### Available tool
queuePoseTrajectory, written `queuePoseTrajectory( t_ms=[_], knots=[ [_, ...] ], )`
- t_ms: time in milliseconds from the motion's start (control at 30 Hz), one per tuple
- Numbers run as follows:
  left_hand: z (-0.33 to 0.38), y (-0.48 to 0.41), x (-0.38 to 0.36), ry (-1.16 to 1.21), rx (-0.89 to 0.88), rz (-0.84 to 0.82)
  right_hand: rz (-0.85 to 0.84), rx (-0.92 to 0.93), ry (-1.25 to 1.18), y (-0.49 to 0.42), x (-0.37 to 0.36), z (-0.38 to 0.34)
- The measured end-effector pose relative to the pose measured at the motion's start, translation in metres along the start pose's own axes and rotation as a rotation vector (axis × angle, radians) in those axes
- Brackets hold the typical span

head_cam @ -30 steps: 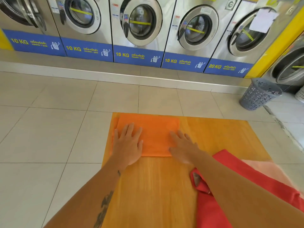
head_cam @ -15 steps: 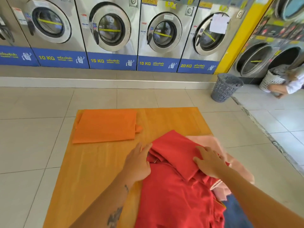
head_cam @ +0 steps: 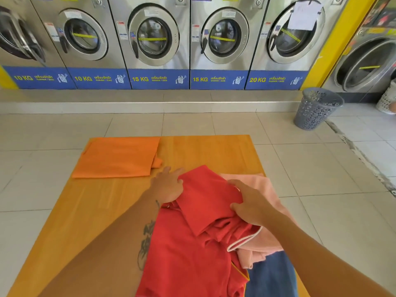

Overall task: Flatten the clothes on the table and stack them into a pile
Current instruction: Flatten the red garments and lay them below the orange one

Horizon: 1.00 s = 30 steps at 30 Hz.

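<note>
Red garment (head_cam: 199, 243) lies crumpled at the table's (head_cam: 203, 151) near right; left hand (head_cam: 168, 186) grips its left edge, right hand (head_cam: 249, 203) pinches its folds. Orange cloth (head_cam: 116, 157) lies flat, far left.

Orange cloth (head_cam: 116, 157), folded flat, at the table's (head_cam: 203, 151) far left corner; crumpled red shirt (head_cam: 192, 243) at the near middle, overlapping a rumpled pink garment (head_cam: 260, 185) and a blue one (head_cam: 272, 275) to its right.
</note>
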<state>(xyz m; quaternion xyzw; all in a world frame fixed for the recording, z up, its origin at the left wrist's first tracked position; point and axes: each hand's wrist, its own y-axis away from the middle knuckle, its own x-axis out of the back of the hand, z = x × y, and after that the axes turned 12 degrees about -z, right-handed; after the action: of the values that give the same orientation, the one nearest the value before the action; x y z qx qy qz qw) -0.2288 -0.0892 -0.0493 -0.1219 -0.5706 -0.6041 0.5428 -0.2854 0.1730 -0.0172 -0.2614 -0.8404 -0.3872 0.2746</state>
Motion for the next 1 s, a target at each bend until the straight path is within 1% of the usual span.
queuePoseTrajectory(
  t_ms=[100, 233, 300, 367, 433, 567, 767, 900, 1000],
  knots=[
    [0.015, -0.014, 0.001, -0.028, -0.009, -0.063, -0.005, 0.069, -0.015, 0.002, -0.002, 0.007],
    [0.03, -0.02, 0.001, -0.056, 0.001, -0.104, 0.078, 0.145, -0.012, 0.007, -0.008, 0.011],
    [0.032, -0.02, 0.007, 0.013, -0.035, -0.125, 0.129, 0.173, -0.013, 0.008, -0.009, 0.009],
    [0.031, -0.016, 0.017, 0.148, -0.083, -0.156, 0.179, 0.203, -0.028, 0.01, -0.009, 0.003],
    [0.026, -0.009, 0.029, 0.259, -0.131, -0.154, 0.231, 0.229, -0.048, 0.014, -0.004, -0.01],
    [0.007, 0.014, 0.054, 0.412, -0.261, -0.068, 0.321, 0.294, -0.033, 0.024, 0.012, -0.043],
    [-0.05, 0.081, 0.08, 0.432, -0.479, 0.167, 0.372, 0.378, 0.065, 0.027, 0.028, -0.108],
    [-0.117, 0.123, 0.082, 0.456, -0.472, 0.283, 0.31, 0.42, 0.188, 0.015, 0.018, -0.154],
    [-0.172, 0.154, 0.069, 0.494, -0.384, 0.326, 0.208, 0.456, 0.244, -0.002, -0.012, -0.188]
  ],
)
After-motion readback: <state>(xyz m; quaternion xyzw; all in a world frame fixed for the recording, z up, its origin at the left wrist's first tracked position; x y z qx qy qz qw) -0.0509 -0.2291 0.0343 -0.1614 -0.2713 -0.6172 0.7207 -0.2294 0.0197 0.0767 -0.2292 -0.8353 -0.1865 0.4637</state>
